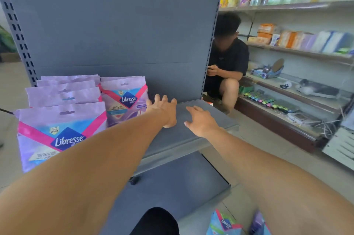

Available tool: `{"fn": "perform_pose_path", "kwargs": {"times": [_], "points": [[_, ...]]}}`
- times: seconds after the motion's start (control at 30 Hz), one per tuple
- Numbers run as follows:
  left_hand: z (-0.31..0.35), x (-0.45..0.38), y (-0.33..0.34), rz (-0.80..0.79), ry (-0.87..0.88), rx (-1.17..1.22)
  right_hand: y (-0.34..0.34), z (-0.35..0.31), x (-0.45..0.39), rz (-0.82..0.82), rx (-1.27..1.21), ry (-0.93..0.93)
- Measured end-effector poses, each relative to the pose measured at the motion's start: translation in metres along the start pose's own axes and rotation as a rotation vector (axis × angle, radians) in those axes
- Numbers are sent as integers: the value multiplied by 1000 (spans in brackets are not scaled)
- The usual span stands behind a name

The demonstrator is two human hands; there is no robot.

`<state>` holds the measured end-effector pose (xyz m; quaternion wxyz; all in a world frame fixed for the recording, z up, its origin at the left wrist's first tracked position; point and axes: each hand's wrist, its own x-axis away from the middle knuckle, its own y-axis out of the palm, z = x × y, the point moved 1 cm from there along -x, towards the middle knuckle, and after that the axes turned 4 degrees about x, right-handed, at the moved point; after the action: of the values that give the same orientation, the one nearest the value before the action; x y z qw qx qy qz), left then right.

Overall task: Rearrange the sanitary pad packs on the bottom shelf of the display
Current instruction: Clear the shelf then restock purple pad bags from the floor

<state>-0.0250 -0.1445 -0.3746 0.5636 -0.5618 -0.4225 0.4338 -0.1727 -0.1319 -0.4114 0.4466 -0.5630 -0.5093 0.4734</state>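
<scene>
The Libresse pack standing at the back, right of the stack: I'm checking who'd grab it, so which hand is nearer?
Left. The left hand is beside the back pack; the right hand hovers farther right over bare shelf.

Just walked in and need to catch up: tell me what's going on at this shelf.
A person is restocking a grey display shelf. Both hands reach forward empty with fingers spread: the left hand beside the rear stack of purple Libresse packs, the right hand over the bare part of the shelf. A front stack of packs stands at the left, and more packs lie on the floor. Another person crouches behind the display.
</scene>
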Motion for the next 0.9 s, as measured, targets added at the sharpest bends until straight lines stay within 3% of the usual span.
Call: {"fn": "perform_pose_path", "kwargs": {"times": [0.13, 0.37, 0.9], "points": [[46, 12, 8, 2, 113, 4, -17, 37, 32, -13, 75, 19], [133, 32, 25, 18, 369, 137, -28, 121, 106, 22, 36, 246], [346, 89, 140, -238, 625, 253, 37, 331, 339, 12, -173, 918]]}}
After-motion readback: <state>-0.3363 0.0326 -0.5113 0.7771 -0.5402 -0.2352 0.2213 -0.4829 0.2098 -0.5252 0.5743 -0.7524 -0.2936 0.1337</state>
